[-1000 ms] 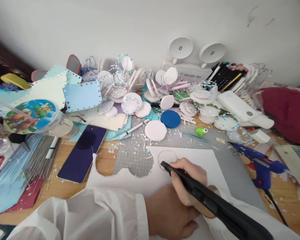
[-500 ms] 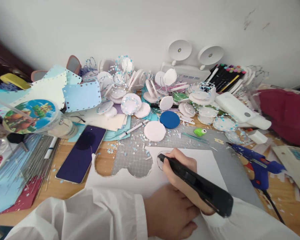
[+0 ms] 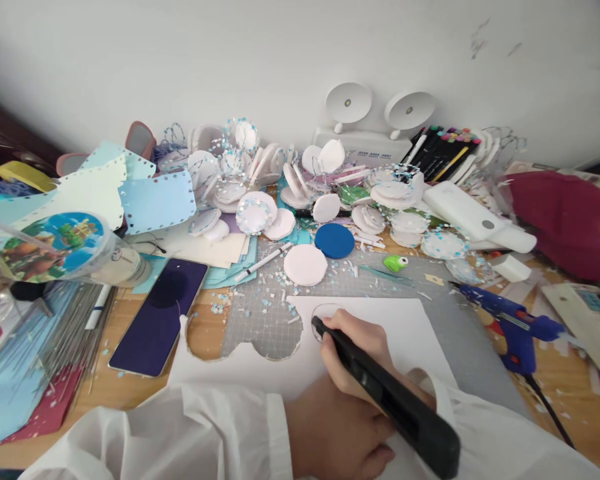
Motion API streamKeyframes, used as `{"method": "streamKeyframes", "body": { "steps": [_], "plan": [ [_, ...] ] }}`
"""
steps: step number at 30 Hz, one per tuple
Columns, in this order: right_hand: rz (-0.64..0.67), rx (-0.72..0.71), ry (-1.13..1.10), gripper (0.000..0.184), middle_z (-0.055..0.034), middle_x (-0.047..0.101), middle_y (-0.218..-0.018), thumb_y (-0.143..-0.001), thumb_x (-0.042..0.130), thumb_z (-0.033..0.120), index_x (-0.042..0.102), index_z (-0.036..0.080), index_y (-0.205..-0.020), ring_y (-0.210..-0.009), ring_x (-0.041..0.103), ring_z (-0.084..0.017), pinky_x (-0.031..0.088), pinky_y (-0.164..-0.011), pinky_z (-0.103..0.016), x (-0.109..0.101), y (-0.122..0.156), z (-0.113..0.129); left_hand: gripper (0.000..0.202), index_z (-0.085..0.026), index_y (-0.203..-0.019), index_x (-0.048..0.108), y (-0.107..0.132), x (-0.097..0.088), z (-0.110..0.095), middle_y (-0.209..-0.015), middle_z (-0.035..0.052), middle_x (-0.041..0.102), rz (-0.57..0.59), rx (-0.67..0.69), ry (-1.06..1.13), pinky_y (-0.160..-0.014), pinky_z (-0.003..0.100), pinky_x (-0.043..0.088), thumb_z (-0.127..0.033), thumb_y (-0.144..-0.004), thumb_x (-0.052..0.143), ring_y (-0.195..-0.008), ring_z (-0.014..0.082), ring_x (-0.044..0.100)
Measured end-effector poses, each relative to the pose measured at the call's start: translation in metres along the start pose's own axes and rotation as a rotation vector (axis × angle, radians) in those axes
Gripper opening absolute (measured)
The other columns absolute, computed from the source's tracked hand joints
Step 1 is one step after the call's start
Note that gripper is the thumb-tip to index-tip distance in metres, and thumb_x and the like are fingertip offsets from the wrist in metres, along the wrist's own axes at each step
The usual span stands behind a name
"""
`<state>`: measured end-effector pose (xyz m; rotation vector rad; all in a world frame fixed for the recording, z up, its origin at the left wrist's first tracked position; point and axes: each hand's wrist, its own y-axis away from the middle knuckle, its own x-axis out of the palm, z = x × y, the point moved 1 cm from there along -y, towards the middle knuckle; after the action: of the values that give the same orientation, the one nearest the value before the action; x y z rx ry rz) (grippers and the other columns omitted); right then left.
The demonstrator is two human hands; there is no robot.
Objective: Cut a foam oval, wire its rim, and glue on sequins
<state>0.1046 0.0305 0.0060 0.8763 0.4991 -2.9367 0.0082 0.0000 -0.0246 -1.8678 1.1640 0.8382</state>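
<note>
The white sheet (image 3: 405, 327) is laid low in the middle of the frame upon the grey cutting mat (image 3: 260, 313), likely to spare the wood; round bites are missing at its left edge; the black cutter (image 3: 380, 393) is clasped firmly by the right hand (image 3: 360, 353), its tip at a drawn circle (image 3: 325, 312); the sheet is weighed down by the left hand (image 3: 335, 433), whose finger spread cannot be told.

A plain white wall (image 3: 230, 53), scuffed at upper right, rises behind a cluttered wooden bench (image 3: 115, 393), dark furniture (image 3: 0, 140) at far left, under soft even light.
</note>
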Motion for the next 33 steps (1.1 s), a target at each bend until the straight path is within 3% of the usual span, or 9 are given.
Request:
{"method": "streamKeyframes", "body": {
  "steps": [4, 7, 10, 13, 16, 21, 24, 29, 33],
  "plan": [
    [-0.124, 0.101, -0.026, 0.006, 0.0018, 0.061, -0.07, -0.081, 0.055, 0.018, 0.057, 0.022, -0.085, -0.058, 0.054, -0.012, 0.042, -0.053, -0.022, -0.016, -0.004, -0.006, 0.042, -0.007, -0.121, 0.055, -0.003, -0.005, 0.002, -0.123, 0.0118, 0.062, 0.066, 0.069, -0.063, -0.113, 0.036, 0.026, -0.035, -0.092, 0.04, -0.122, 0.0253, 0.05],
    [-0.291, 0.152, -0.129, 0.005, 0.0027, 0.058, -0.069, -0.084, 0.056, 0.023, 0.057, 0.023, -0.089, -0.058, 0.054, -0.012, 0.043, -0.055, -0.024, -0.024, -0.012, -0.023, 0.044, -0.005, -0.123, 0.053, -0.005, -0.009, 0.001, -0.128, 0.0137, 0.058, 0.033, 0.097, -0.119, -0.115, 0.036, 0.021, -0.033, -0.093, 0.038, -0.125, 0.0264, 0.047],
    [-0.366, 0.197, -0.256, 0.007, 0.004, 0.053, -0.065, -0.083, 0.056, 0.026, 0.055, 0.022, -0.089, -0.055, 0.05, -0.012, 0.04, -0.053, -0.025, -0.026, -0.021, -0.041, 0.042, -0.004, -0.124, 0.051, -0.006, -0.018, -0.002, -0.13, 0.0135, 0.056, 0.015, 0.08, -0.125, -0.111, 0.034, 0.028, -0.029, -0.094, 0.035, -0.124, 0.025, 0.047],
    [-0.389, 0.233, -0.324, 0.007, 0.0059, 0.049, -0.061, -0.083, 0.056, 0.026, 0.053, 0.022, -0.088, -0.051, 0.047, -0.011, 0.037, -0.05, -0.025, -0.025, -0.026, -0.047, 0.033, -0.01, -0.116, 0.055, -0.003, -0.033, 0.002, -0.119, 0.0123, 0.061, -0.007, -0.025, -0.086, -0.098, 0.032, 0.041, -0.026, -0.092, 0.039, -0.113, 0.0219, 0.054],
    [-0.398, 0.227, -0.331, 0.009, 0.0054, 0.05, -0.065, -0.083, 0.056, 0.027, 0.051, 0.022, -0.089, -0.054, 0.047, -0.011, 0.038, -0.053, -0.025, -0.025, -0.025, -0.042, 0.026, -0.016, -0.11, 0.058, 0.005, -0.055, 0.017, -0.108, 0.0105, 0.064, -0.104, -0.249, -0.116, -0.086, 0.037, 0.046, -0.021, -0.089, 0.044, -0.098, 0.0223, 0.057],
    [-0.365, 0.223, -0.346, 0.009, 0.0046, 0.05, -0.069, -0.086, 0.054, 0.029, 0.05, 0.023, -0.092, -0.058, 0.048, -0.012, 0.039, -0.056, -0.025, -0.027, -0.022, -0.032, 0.031, -0.016, -0.113, 0.059, 0.017, -0.081, 0.052, -0.11, 0.0115, 0.06, -0.186, -0.63, -0.29, -0.089, 0.045, 0.043, -0.032, -0.087, 0.053, -0.103, 0.0286, 0.051],
    [-0.386, 0.189, -0.338, 0.011, 0.003, 0.054, -0.072, -0.086, 0.056, 0.03, 0.051, 0.023, -0.092, -0.063, 0.051, -0.013, 0.041, -0.057, -0.025, -0.03, -0.023, -0.028, 0.038, -0.017, -0.112, 0.06, 0.018, -0.086, 0.063, -0.102, 0.0106, 0.061, -0.148, -0.676, -0.338, -0.089, 0.046, 0.042, -0.043, -0.084, 0.058, -0.1, 0.0295, 0.05],
    [-0.373, 0.209, -0.332, 0.02, 0.0029, 0.057, -0.075, -0.085, 0.061, 0.034, 0.056, 0.023, -0.101, -0.066, 0.054, -0.013, 0.045, -0.064, -0.026, -0.036, -0.025, -0.02, 0.039, -0.017, -0.095, 0.061, 0.01, -0.09, 0.068, -0.098, 0.0087, 0.06, -0.087, -0.638, -0.327, -0.087, 0.044, 0.041, -0.052, -0.077, 0.065, -0.097, 0.0284, 0.051],
    [-0.385, 0.245, -0.487, 0.035, -0.0003, 0.063, -0.089, -0.081, 0.065, 0.037, 0.056, 0.025, -0.113, -0.073, 0.06, -0.015, 0.051, -0.071, -0.031, -0.038, -0.027, -0.023, 0.045, -0.016, -0.091, 0.056, 0.007, -0.097, 0.07, -0.096, 0.009, 0.061, -0.074, -0.681, -0.249, -0.082, 0.039, 0.043, -0.056, -0.073, 0.067, -0.094, 0.0279, 0.054]
  ]
}}
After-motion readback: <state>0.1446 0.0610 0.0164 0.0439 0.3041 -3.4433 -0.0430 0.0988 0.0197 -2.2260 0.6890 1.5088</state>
